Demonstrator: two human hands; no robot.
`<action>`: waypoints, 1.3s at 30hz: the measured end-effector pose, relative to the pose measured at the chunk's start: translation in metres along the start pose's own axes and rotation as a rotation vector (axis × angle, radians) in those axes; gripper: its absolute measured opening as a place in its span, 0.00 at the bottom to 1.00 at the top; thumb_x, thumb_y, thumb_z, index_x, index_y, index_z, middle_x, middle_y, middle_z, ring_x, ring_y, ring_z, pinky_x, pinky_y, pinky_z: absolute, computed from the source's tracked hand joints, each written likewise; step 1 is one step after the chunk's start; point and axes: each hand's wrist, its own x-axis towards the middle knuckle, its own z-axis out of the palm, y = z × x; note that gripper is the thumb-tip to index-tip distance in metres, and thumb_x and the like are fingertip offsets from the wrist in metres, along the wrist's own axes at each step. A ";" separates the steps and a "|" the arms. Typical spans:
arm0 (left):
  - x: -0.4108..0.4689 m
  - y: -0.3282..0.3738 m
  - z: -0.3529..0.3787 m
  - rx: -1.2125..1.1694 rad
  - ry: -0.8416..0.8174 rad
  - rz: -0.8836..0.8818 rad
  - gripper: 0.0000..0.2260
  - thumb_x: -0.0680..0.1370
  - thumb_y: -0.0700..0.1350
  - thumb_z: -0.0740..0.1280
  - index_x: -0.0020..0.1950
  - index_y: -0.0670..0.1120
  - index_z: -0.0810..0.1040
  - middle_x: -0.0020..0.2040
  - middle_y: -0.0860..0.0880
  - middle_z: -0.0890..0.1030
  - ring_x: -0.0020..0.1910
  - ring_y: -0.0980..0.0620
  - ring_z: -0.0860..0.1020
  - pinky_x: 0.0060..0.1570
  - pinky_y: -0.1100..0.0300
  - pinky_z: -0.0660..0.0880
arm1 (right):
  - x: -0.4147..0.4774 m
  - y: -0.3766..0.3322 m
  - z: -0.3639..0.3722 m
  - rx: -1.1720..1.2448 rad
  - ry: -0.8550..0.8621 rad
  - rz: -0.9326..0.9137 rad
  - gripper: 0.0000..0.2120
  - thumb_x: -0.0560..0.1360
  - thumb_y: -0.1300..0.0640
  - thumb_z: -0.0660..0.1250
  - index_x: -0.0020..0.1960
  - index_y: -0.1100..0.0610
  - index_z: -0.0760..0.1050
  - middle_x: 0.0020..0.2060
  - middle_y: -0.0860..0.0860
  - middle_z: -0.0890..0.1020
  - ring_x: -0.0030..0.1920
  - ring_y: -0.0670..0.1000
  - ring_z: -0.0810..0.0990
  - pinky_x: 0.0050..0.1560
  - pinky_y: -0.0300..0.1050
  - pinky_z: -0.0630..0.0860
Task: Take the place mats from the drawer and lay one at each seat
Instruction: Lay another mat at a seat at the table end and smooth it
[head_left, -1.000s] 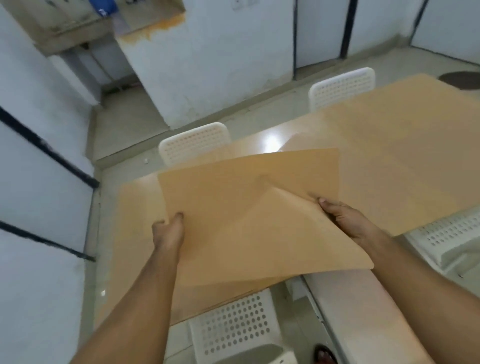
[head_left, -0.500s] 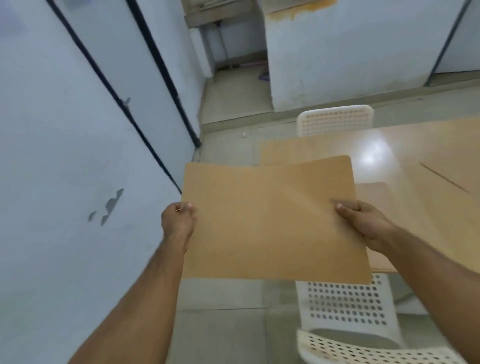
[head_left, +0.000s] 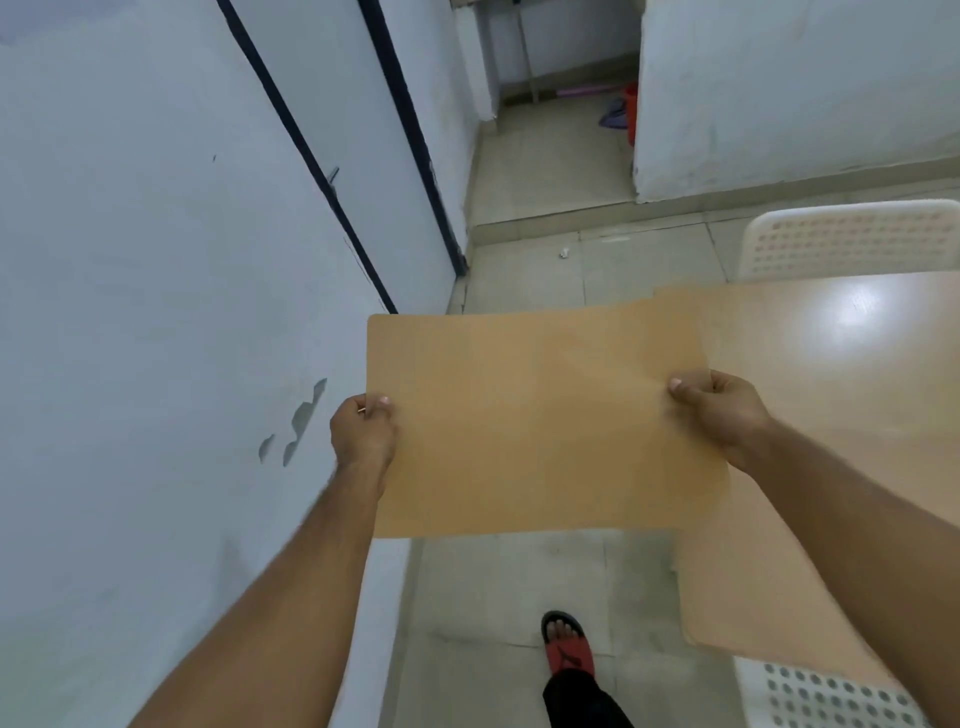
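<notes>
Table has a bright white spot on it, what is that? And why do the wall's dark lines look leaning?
Head view: the spot is glare, light bouncing off the glossy table. Head view: the wide-angle lens tilts and bends the dark wall strips. Head view: the place mat looks matte and shows no glare.

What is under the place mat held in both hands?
Below the place mat: tiled floor and a sandalled foot; its right edge overlaps the table. The left hand and right hand pinch its sides; fingers beneath, and any further mat, are covered.
</notes>
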 end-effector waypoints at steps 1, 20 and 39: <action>0.020 0.007 0.006 -0.001 -0.006 0.001 0.09 0.81 0.47 0.65 0.58 0.45 0.79 0.53 0.49 0.80 0.46 0.50 0.77 0.39 0.60 0.70 | 0.015 -0.008 0.014 0.004 0.001 0.005 0.05 0.77 0.58 0.71 0.51 0.58 0.80 0.40 0.55 0.82 0.34 0.53 0.80 0.37 0.46 0.80; 0.360 0.215 0.271 0.058 -0.459 0.217 0.05 0.81 0.45 0.64 0.50 0.46 0.78 0.45 0.49 0.80 0.45 0.48 0.77 0.46 0.57 0.73 | 0.255 -0.148 0.109 0.101 0.445 0.036 0.11 0.77 0.57 0.71 0.57 0.61 0.79 0.45 0.55 0.83 0.40 0.56 0.81 0.38 0.47 0.78; 0.265 0.450 0.713 0.132 -1.137 0.651 0.11 0.81 0.45 0.67 0.60 0.41 0.79 0.53 0.47 0.80 0.52 0.47 0.79 0.55 0.55 0.75 | 0.364 -0.211 -0.082 0.466 1.177 0.045 0.05 0.77 0.59 0.71 0.52 0.58 0.80 0.42 0.55 0.83 0.43 0.57 0.81 0.50 0.54 0.79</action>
